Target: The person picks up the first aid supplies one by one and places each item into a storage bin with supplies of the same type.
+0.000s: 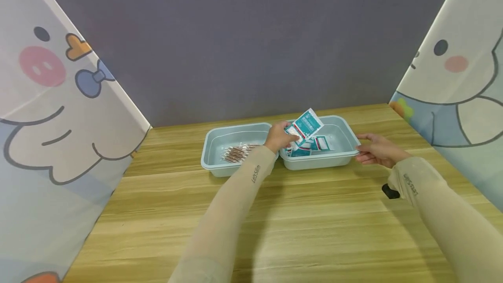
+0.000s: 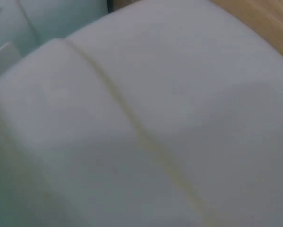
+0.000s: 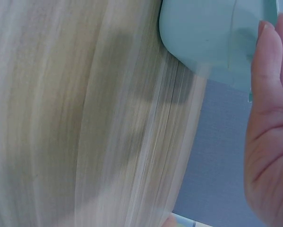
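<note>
My left hand (image 1: 278, 136) pinches a teal-and-white printed packet (image 1: 308, 123), held tilted over the near-left part of the right pale-blue plastic basin (image 1: 316, 161). Below it, more flat packets of the same look (image 1: 320, 143) lie in that basin. At the basin's right end, my right hand (image 1: 377, 150) grips the rim, thumb above and fingers lower on the outside. The right wrist view shows this hand (image 3: 271, 118) beside the basin's wall (image 3: 202, 33). A blurred pale surface (image 2: 155, 94) fills most of the left wrist view, where the left hand does not appear.
A second pale-blue basin (image 1: 210, 143) stands directly left of the first, holding several brown sticks in clear wrapping (image 1: 237, 153). Both are on a wood-grain table (image 1: 165, 204). A dark grey panel (image 1: 235, 47) rises behind, with cartoon-printed panels (image 1: 35, 134) at both sides.
</note>
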The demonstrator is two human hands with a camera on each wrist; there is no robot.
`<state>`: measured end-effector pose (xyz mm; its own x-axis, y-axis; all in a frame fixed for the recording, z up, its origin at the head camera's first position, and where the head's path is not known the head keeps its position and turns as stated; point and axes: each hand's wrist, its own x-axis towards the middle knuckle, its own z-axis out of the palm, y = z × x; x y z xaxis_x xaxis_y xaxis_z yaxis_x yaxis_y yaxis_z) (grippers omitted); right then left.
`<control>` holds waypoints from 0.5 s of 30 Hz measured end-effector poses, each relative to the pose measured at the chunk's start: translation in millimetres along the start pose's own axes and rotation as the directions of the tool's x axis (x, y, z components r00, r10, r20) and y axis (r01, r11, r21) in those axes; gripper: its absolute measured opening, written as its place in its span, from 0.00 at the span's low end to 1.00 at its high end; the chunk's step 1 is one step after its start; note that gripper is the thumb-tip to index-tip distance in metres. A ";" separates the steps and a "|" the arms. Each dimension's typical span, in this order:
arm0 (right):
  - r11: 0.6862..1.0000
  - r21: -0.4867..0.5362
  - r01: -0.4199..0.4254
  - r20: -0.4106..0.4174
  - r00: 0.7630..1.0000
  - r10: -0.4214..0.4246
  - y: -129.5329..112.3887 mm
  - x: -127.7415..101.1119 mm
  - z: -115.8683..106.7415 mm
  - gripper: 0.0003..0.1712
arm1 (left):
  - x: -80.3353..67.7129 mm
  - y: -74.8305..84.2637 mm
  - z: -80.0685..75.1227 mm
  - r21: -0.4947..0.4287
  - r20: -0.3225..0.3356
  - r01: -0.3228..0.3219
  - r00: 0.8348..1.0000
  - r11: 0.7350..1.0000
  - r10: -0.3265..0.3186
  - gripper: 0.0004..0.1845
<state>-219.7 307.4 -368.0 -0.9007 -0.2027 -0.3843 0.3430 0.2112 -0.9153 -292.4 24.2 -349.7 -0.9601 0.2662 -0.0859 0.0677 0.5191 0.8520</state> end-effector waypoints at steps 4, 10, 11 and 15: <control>1.000 0.010 0.005 0.001 1.000 -0.005 0.4 1.9 0.7 0.40 | -1.5 1.2 0.3 0.083 0.005 -0.028 1.000 0.996 0.028 0.24; 1.000 0.019 0.002 0.000 1.000 -0.002 1.9 2.8 0.1 0.39 | -1.6 4.4 0.4 0.148 0.045 -0.076 0.997 0.986 0.070 0.26; 1.000 0.017 0.001 -0.001 1.000 -0.001 2.0 2.5 -0.2 0.39 | -1.0 4.4 0.5 0.153 0.053 -0.084 0.996 0.985 0.077 0.27; 1.000 0.011 0.000 -0.001 1.000 0.000 1.7 2.2 -0.2 0.40 | 1.4 4.1 -1.0 0.158 0.067 -0.091 0.994 0.983 0.081 0.28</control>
<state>-221.1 307.6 -370.3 -0.9009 -0.2020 -0.3841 0.3457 0.2010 -0.9166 -293.7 26.0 -345.8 -0.9312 0.3611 -0.0507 0.1967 0.6146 0.7639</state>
